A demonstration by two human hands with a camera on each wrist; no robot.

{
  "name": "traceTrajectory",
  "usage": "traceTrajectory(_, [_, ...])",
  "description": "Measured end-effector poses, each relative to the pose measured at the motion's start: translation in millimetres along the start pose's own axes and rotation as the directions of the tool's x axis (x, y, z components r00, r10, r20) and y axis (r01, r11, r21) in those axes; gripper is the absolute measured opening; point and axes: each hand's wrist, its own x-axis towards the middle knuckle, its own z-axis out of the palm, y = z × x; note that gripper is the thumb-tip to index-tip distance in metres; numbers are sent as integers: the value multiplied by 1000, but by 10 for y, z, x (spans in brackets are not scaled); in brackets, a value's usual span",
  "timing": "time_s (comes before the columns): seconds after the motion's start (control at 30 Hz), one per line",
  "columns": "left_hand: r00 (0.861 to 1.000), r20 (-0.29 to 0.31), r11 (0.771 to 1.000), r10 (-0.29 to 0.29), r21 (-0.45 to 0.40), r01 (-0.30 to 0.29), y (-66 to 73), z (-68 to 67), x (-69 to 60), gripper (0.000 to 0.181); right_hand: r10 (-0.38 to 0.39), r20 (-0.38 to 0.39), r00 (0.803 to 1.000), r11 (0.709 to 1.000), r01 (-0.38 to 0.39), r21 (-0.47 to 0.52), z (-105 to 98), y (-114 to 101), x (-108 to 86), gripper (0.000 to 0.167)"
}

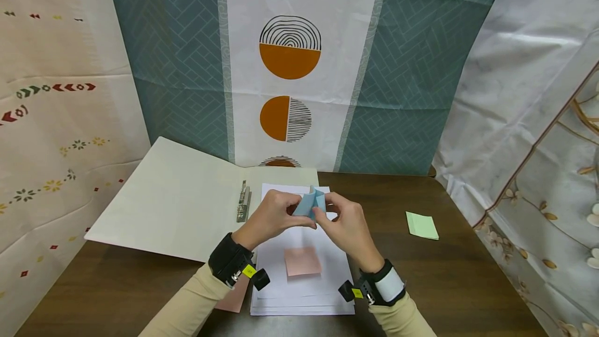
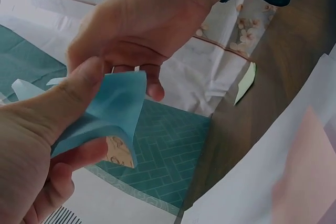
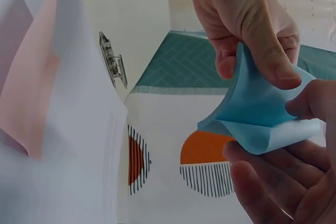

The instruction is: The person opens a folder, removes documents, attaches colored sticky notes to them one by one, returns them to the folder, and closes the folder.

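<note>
Both hands hold a pad of blue sticky notes (image 1: 306, 205) up above a stack of white paper (image 1: 276, 287). My left hand (image 1: 272, 216) pinches its left side, thumb over the pad, as the left wrist view shows. On the right side, my right hand (image 1: 345, 224) pinches it between thumb and fingers. The pad is bent, and in the right wrist view a blue sheet (image 3: 257, 135) curls away at its lower edge. A printed tan backing (image 2: 119, 152) shows beneath it in the left wrist view. Below the hands, a pink sticky note (image 1: 302, 261) lies on the white paper.
An open white ring binder (image 1: 164, 202) with a metal clip (image 1: 243, 203) lies to the left, partly under the paper. Another pink paper (image 1: 234, 295) sits beside the stack, partly behind the left forearm. Light green sticky notes (image 1: 422, 225) lie on the brown table (image 1: 449, 280) at right.
</note>
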Motion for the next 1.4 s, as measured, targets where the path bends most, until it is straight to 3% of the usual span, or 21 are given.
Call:
traceTrajectory(0.23, [997, -48, 998, -56, 26, 57, 5, -9, -6, 39, -10, -27, 1000, 1000, 10, 0, -40, 38, 10, 19])
traceTrajectory(0.43, [996, -72, 998, -56, 10, 57, 15, -19, 0, 27, 19, -71, 997, 999, -21, -26, -62, 68, 19, 12])
traceTrajectory(0.7, [995, -65, 996, -82, -23, 81, 12, -34, 9, 20, 54, -91, 994, 999, -53, 9, -91, 52, 24, 5])
traceTrajectory(0.93, [993, -92, 998, -69, -17, 68, 11, -83, 19, 20, 48, -100, 994, 999, -47, 6, -129, 50, 43, 2])
traceTrajectory(1.13, [992, -113, 998, -56, 2, 57, 2, -162, 24, 18, 44, -90, 995, 999, -45, -14, -168, 46, 58, 22])
traceTrajectory(1.4, [991, -119, 998, -65, 14, 67, -14, -216, 28, 20, 57, -81, 995, 998, -60, -32, -186, 38, 62, 13])
